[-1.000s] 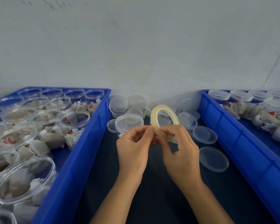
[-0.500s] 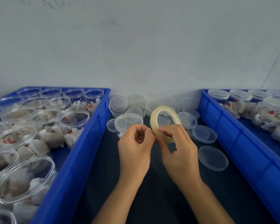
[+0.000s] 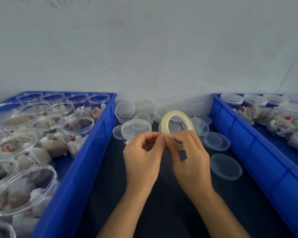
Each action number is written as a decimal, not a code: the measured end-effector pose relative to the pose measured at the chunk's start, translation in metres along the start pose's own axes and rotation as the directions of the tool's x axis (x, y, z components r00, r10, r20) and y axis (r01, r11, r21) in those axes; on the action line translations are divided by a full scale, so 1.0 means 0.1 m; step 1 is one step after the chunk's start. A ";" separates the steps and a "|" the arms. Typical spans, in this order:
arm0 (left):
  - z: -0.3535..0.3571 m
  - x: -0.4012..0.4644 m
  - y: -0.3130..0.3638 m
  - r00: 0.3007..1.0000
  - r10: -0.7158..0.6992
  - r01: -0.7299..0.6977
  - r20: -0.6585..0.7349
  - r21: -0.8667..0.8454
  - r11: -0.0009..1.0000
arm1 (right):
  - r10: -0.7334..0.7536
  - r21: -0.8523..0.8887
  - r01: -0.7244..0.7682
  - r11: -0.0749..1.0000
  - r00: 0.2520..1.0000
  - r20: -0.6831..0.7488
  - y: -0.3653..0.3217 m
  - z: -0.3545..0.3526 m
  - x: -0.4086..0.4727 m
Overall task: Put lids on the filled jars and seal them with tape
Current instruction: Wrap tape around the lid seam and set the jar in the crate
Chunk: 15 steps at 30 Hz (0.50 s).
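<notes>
Standing by the bench, I see the roll of clear tape point(image 3: 170, 121) held upright on edge at the middle of the dark work surface point(image 3: 162, 212), its ring facing the person. The right hand point(image 3: 189, 160) grips the roll's lower rim, thumb and fingers curled round it. The left hand point(image 3: 143, 157) is curled too, its thumb and forefinger pinching at the roll's near edge at about 9 o'clock on the ring — I judge it is picking for the loose end, though the end itself is too thin to see.

The roll looks light and stiff, a hollow ring easy to hold by the rim. The tape is another matter: thin, clear, sticky, likely to cling to itself or tear if pulled crooked, so the free end wants a firm fingertip pinch and a straight pull.

Just beyond the hands, at 11 o'clock, stands a lidded jar point(image 3: 136, 129), probably the 1 to be sealed. It is clear plastic, light and smooth — I would steady it by the body, not the lid. Loose lids point(image 3: 225, 166) lie scattered from 12 to 2 o'clock. The left blue bin point(image 3: 86, 160) at 9 o'clock holds open filled jars point(image 3: 77, 124); the right blue bin point(image 3: 265, 160) at 3 o'clock holds capped jars point(image 3: 231, 100).
</notes>
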State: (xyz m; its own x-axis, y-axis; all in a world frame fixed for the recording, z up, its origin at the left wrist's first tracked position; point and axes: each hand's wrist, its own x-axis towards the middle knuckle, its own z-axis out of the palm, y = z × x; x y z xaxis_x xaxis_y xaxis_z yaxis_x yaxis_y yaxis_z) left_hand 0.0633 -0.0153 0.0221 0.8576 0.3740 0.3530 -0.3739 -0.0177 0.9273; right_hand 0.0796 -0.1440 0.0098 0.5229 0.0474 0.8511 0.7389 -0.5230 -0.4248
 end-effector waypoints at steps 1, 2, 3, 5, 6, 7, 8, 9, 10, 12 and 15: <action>0.00 0.01 0.00 1.000 0.005 -0.005 -0.003 0.008 1.000 | -0.002 0.000 0.002 1.000 1.000 0.003 0.00 0.00 0.00; -0.01 0.01 0.00 1.000 0.008 -0.008 -0.009 0.009 1.000 | -0.003 0.001 0.003 1.000 1.000 0.005 0.00 -0.01 0.00; -0.01 0.01 0.00 1.000 0.007 -0.007 -0.012 -0.004 1.000 | -0.002 0.005 0.002 1.000 1.000 0.005 0.00 -0.01 -0.01; -0.01 0.01 0.00 1.000 0.023 -0.023 -0.010 -0.015 1.000 | 0.005 0.015 -0.005 1.000 1.000 0.000 0.00 -0.01 -0.01; -0.01 0.01 0.00 0.999 0.050 -0.050 -0.008 0.009 0.999 | 0.008 0.015 -0.008 1.000 1.000 0.000 -0.01 -0.01 -0.01; -0.02 0.00 0.00 0.997 0.080 -0.079 -0.006 0.046 0.996 | 0.009 0.011 -0.009 1.000 1.000 0.001 -0.01 -0.01 -0.01; -0.01 -0.01 0.00 0.995 0.103 -0.102 -0.005 0.078 0.992 | 0.007 0.008 -0.007 1.000 1.000 0.002 -0.01 -0.01 -0.01; -0.02 -0.01 0.01 0.993 0.119 -0.118 -0.007 0.098 0.988 | 0.005 0.006 -0.005 1.000 1.000 0.003 -0.01 -0.01 0.00; -0.01 -0.02 0.01 0.991 0.132 -0.131 -0.008 0.111 0.985 | 0.003 0.005 -0.003 1.000 1.000 0.003 -0.01 -0.01 0.00; -0.02 -0.01 0.00 0.988 0.153 -0.151 -0.006 0.130 0.980 | -0.002 0.000 0.002 1.000 1.000 0.006 -0.01 -0.01 0.00; -0.03 0.00 0.00 0.988 0.155 -0.153 -0.005 0.133 0.979 | -0.010 0.001 0.010 1.000 1.000 0.013 -0.01 -0.01 0.00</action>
State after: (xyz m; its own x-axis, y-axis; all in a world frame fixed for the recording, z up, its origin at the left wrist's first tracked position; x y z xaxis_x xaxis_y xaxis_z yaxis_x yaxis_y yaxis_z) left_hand 0.0625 -0.0128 0.0215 0.7878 0.3710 0.4916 -0.4502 -0.1979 0.8707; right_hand 0.0782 -0.1440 0.0105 0.5210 0.0637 0.8512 0.7444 -0.5218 -0.4166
